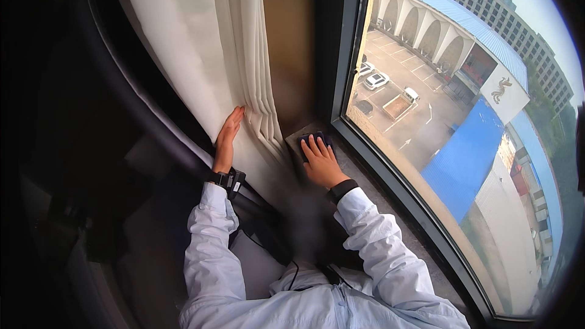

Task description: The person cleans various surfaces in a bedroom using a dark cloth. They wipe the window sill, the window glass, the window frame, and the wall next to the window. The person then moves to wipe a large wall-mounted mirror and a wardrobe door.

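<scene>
My left hand (227,137) lies flat and edge-on against a pale cream curtain (189,50), fingers straight and close together, not gripping the fabric. The curtain's folds bunch just to the right of its fingertips. To the right, my right hand (323,164) rests palm down with spread fingers over a dark folded cloth (327,136), holding it against the grey windowsill (365,169). This cloth is at the sill's far corner, by the curtain's edge. Much of it is hidden beneath the fingers.
A dark window frame (339,77) runs along the sill's right side. Through the glass lie a parking lot (416,128) with vehicles and a building with a blue roof (475,23). A dark curved edge (130,82) borders the curtain's left. Black cables (296,274) hang at my waist.
</scene>
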`<state>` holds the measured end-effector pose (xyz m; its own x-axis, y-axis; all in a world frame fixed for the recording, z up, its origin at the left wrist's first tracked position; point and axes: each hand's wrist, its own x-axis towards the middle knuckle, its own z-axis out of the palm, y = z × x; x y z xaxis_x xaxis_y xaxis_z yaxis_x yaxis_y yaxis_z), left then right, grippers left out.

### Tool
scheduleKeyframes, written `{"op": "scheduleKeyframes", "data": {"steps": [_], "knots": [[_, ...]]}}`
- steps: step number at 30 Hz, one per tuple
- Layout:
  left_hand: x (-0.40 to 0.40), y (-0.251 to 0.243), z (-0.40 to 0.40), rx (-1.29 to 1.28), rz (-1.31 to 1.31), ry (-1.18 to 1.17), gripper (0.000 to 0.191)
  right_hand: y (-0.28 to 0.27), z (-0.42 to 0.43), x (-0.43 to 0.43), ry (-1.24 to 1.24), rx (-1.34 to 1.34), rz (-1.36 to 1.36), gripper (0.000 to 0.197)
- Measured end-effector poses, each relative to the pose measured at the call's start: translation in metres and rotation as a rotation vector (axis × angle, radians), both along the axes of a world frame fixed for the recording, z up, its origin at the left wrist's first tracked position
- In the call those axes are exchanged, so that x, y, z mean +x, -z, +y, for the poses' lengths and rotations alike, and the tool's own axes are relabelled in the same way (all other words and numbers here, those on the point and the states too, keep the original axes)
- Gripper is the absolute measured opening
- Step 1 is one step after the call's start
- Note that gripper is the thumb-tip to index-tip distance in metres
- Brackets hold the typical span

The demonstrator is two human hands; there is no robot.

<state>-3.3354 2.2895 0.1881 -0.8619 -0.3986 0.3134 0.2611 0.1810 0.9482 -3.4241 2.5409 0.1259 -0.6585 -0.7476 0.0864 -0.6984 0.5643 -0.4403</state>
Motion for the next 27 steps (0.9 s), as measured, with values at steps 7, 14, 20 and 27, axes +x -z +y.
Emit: {"op": "scheduleKeyframes", "data": {"steps": [7, 14, 20, 27], "knots": [[-0.01, -0.005, 0.012, 0.106, 0.016, 0.157, 0.069, 0.001, 0.008, 0.044, 0.249, -0.08, 0.114, 0.069], [-0.018, 0.006, 0.007, 0.212, 0.026, 0.289, 0.07, -0.003, 0.024, 0.112, 0.428, 0.035, 0.213, 0.087], [-0.016, 0.012, 0.006, 0.143, 0.033, 0.33, 0.075, 0.014, 0.05, 0.149, 0.691, 0.12, 0.319, 0.085], [-0.018, 0.021, 0.006, 0.04, 0.014, 0.407, 0.078, 0.028, 0.013, 0.121, 0.722, 0.168, 0.462, 0.068]]}}
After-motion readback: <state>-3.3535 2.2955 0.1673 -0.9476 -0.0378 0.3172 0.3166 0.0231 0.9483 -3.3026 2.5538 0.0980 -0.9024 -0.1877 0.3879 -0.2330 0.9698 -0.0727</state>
